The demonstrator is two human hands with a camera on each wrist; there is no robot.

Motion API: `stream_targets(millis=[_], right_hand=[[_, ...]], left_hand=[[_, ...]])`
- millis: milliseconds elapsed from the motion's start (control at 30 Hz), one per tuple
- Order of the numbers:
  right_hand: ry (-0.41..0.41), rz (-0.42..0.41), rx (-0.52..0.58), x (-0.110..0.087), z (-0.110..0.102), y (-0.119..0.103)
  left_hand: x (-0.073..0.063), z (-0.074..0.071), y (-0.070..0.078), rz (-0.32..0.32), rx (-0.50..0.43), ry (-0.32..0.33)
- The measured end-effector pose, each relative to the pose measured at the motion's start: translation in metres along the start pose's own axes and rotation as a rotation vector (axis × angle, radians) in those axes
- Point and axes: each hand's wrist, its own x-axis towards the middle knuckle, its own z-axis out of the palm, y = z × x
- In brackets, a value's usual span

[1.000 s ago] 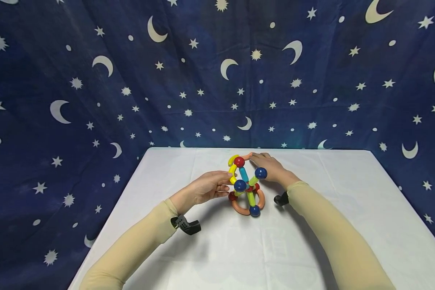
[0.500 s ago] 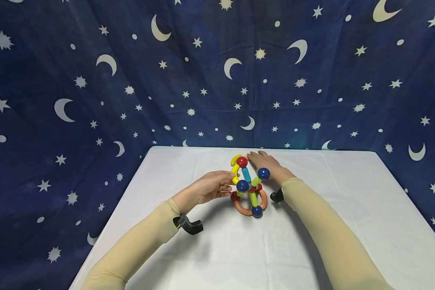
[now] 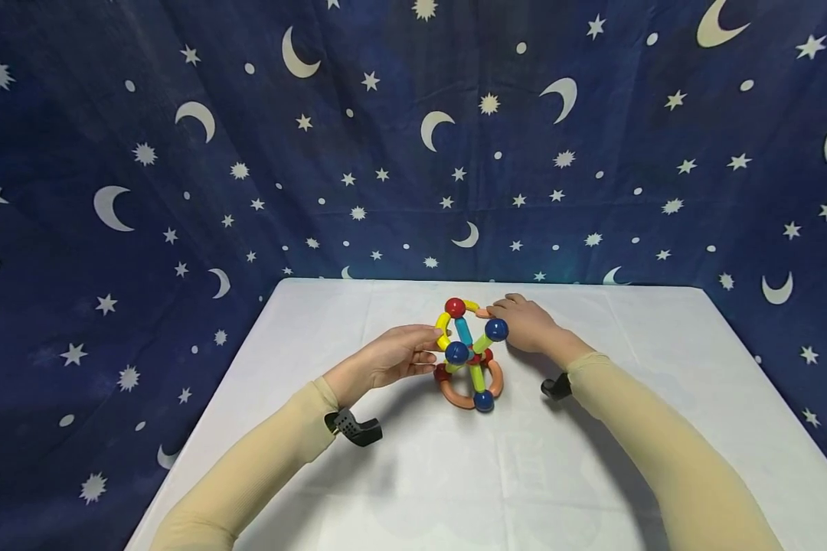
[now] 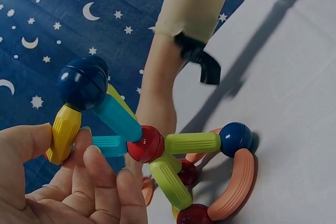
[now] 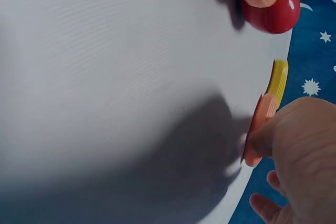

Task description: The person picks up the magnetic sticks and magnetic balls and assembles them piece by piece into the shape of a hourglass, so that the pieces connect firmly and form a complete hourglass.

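Note:
A magnetic stick-and-ball structure stands on the table, with a red ball (image 4: 145, 144) joining green and blue sticks at its middle. My left hand (image 3: 400, 356) pinches the yellow curved stick (image 4: 64, 132) on its side between thumb and fingertips. Dark blue balls (image 3: 496, 330) tip the green sticks, and orange curved sticks (image 4: 236, 187) run round the base. Behind the structure, my right hand (image 3: 524, 325) holds a loose orange curved stick (image 5: 261, 127), thumb against it. A second yellow curved stick (image 5: 279, 80) adjoins its end. Part of the right hand's grip is hidden.
The white-covered table (image 3: 400, 490) reaches back to a dark blue curtain (image 3: 386, 138) with moons and stars. A black wrist camera mount (image 3: 354, 428) sits on the left wrist, another mount (image 3: 557, 387) on the right.
My right hand has shifted right, drawing the loose orange and yellow sticks along behind the top red ball. My left hand keeps its grip, and the structure stays put.

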Motion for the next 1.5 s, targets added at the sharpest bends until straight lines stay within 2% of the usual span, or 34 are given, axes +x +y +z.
stream_targets(millis=[233,400,500,667,933,1167,1333,1500], right_hand=[[0.07,0.001,0.026,-0.039,0.008,0.017],[0.144,0.02,0.034,-0.055,0.011,0.028],[0.167,0.017,0.046,-0.058,0.013,0.031],[0.18,-0.035,0.049,-0.057,0.015,0.029],[0.155,-0.061,0.043,-0.053,0.016,0.026],[0.161,-0.082,0.054,-0.061,0.015,0.029],[0.157,-0.061,0.142,-0.073,0.012,0.029],[0.104,0.026,0.351,-0.083,0.007,0.032]], left_hand=[[-0.001,-0.002,-0.002,-0.001,-0.002,-0.002],[-0.001,-0.004,-0.002,0.009,-0.003,0.003],[-0.002,-0.004,-0.002,0.005,-0.004,0.003],[-0.002,-0.003,-0.002,0.001,-0.007,0.0],[-0.001,-0.001,-0.002,0.001,-0.018,-0.014],[0.0,0.0,-0.001,0.006,-0.004,-0.013],[0.0,0.001,0.0,0.005,-0.004,-0.019],[0.001,0.001,0.0,0.005,-0.005,-0.014]])
